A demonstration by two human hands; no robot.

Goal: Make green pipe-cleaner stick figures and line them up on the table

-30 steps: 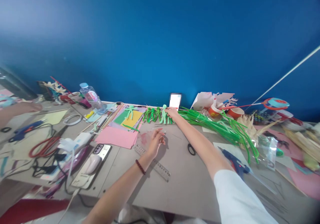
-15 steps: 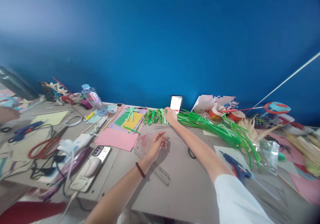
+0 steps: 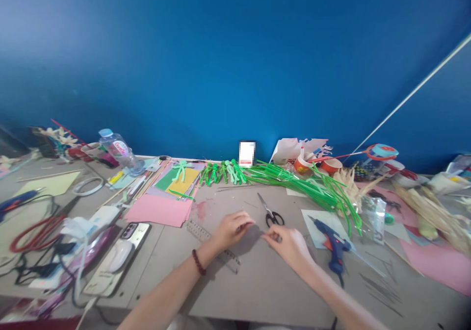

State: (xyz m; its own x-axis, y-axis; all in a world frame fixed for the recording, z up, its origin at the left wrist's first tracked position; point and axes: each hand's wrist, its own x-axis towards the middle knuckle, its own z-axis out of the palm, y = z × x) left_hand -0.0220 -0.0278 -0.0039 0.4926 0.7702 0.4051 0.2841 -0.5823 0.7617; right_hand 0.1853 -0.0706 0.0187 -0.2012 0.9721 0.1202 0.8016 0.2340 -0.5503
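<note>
Over the middle of the table, my left hand (image 3: 235, 228) has thumb and fingers pinched together. My right hand (image 3: 289, 245) faces it, closed in a similar pinch, with a small gap between the fingertips. Anything between the fingers is too small to make out. Just behind my hands lie black-handled scissors (image 3: 271, 212). A clear ruler (image 3: 200, 233) runs partly under my left hand and forearm. Farther back, several little green figures (image 3: 223, 171) stand in a row beside a bundle of long green stems (image 3: 303, 185).
A blue glue gun (image 3: 335, 246) rests on the right. Pink paper sheets (image 3: 160, 210), a phone (image 3: 117, 259) with a white mouse-like object on it, cables and a plastic bottle (image 3: 117, 147) occupy the left. A lit phone (image 3: 247, 152) leans on the blue wall.
My right hand has come back from the green figures toward my left hand. Its fingers now face the left fingertips. The scissors, earlier mostly hidden by my right arm, show fully.
</note>
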